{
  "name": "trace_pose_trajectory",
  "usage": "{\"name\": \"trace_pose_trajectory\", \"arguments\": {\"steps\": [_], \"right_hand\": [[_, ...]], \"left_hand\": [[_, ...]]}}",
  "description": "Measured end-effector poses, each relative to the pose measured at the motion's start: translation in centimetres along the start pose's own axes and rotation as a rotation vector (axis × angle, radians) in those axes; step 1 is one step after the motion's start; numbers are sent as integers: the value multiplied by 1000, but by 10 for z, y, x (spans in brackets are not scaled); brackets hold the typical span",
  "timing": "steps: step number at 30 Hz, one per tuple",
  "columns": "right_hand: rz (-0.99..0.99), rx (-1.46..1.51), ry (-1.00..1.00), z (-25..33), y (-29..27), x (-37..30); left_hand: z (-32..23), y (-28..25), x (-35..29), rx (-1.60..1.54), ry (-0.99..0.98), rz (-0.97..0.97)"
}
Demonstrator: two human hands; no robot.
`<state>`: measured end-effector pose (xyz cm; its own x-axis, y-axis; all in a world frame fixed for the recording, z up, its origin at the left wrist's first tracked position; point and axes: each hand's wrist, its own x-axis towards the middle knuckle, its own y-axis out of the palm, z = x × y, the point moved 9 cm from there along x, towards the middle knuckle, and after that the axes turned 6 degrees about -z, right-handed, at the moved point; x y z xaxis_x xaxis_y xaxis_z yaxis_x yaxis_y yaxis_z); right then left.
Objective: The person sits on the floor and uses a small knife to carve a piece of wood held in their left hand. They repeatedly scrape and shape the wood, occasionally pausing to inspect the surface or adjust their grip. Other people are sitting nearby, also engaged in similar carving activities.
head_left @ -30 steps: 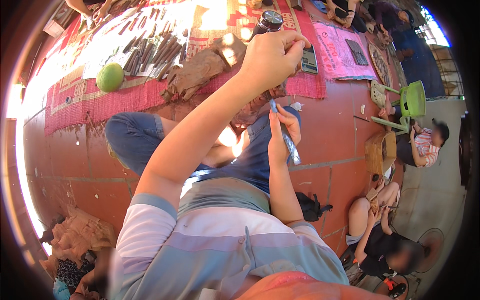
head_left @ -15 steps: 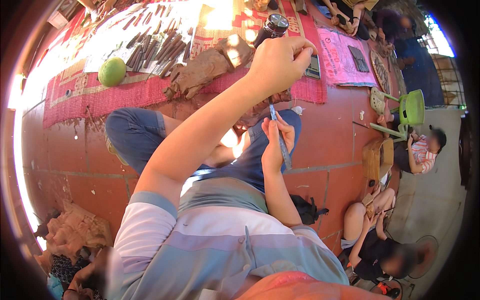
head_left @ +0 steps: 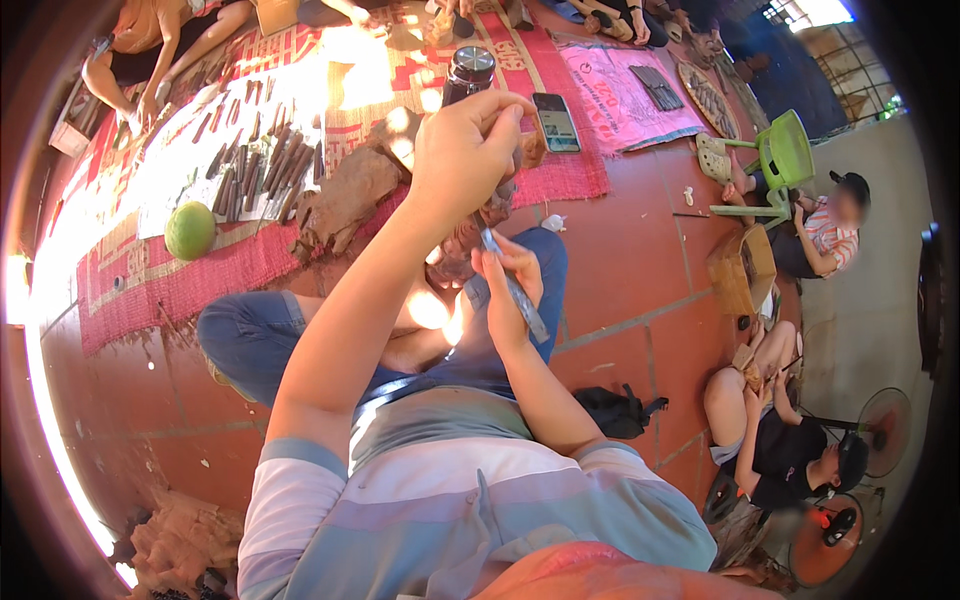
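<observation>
My right hand (head_left: 510, 285) is closed around a slim blue-grey carving chisel (head_left: 527, 312), held at a slant. The chisel's upper end meets a reddish-brown piece of carved wood (head_left: 458, 248) at my crossed legs, partly hidden by my left arm. Above and beyond it, my left hand (head_left: 465, 150) is closed with fingers curled; whatever is in it is hidden. Just past that hand stands a dark flask with a shiny metal lid (head_left: 472, 65). A phone (head_left: 556, 122) with a lit screen lies to its right. Rough brown wood (head_left: 350, 195) lies to the left.
Rows of dark-handled tools (head_left: 265, 165) and a round green fruit (head_left: 190, 231) are on the red mat (head_left: 262, 240). At right are a green plastic chair (head_left: 785, 150), a wooden box (head_left: 740, 268) and seated people. A black bag (head_left: 615, 410) lies near my right elbow.
The view has shifted, so most things sit further left and the phone shows fully. Both hands keep similar poses, the right still gripping the chisel.
</observation>
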<state>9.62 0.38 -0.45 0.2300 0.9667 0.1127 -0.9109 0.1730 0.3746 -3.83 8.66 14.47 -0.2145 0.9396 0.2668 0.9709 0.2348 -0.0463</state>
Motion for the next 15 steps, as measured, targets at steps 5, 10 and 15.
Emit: {"name": "trace_pose_trajectory", "arguments": {"steps": [5, 10, 15], "right_hand": [[12, 48, -16, 13, 1, 0], [28, 30, -58, -3, -4, -7], [2, 10, -53, 7, 5, 5]], "left_hand": [[3, 3, 0, -71, -21, -2], [5, 1, 0, -47, 0, -19], [4, 3, 1, -53, -23, -15]]}}
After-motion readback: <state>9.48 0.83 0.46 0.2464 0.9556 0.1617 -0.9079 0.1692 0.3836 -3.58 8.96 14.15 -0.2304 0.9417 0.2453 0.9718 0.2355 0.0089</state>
